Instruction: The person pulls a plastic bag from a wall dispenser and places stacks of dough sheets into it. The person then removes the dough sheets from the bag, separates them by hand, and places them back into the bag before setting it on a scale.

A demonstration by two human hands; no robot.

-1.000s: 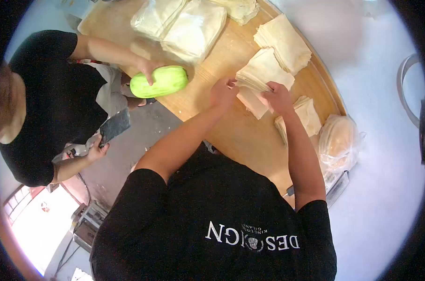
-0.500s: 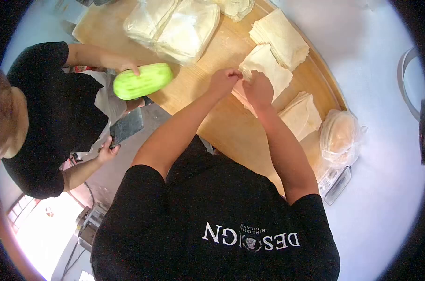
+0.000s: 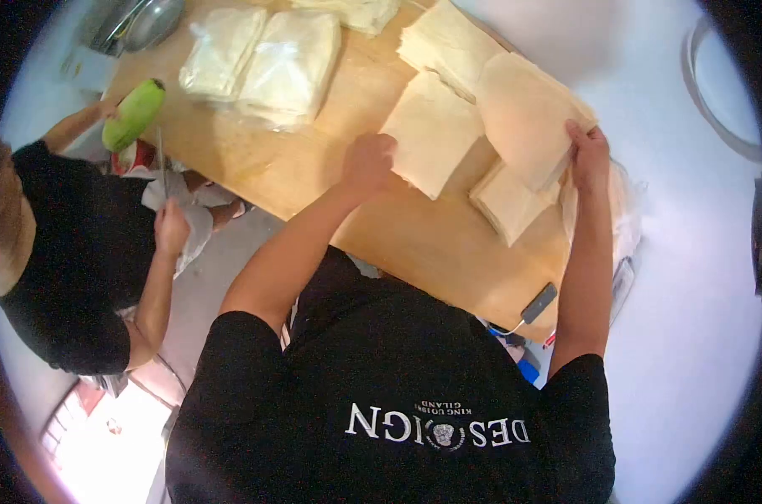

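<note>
My right hand (image 3: 591,160) pinches the right edge of a thin pale dough sheet (image 3: 528,109), which spreads above neighbouring sheets. My left hand (image 3: 370,166) is curled closed at the left edge of a stack of sheets (image 3: 435,134); whatever its fingers hold, if anything, is hidden. Behind is another stack (image 3: 448,46). A smaller stack (image 3: 508,202) lies below the held sheet, partly covered by it.
Bagged sheets (image 3: 288,67) lie on the wooden table (image 3: 263,168). At left, a co-worker (image 3: 70,252) holds a green gourd (image 3: 137,113) and a knife (image 3: 161,160). A dark device (image 3: 539,302) with a white cable sits at the near edge. A plastic bag (image 3: 626,210) is at right.
My hands have moved apart, the right one going right with a sheet, the left one slightly left and down. The co-worker's gourd has moved left, and a knife now shows.
</note>
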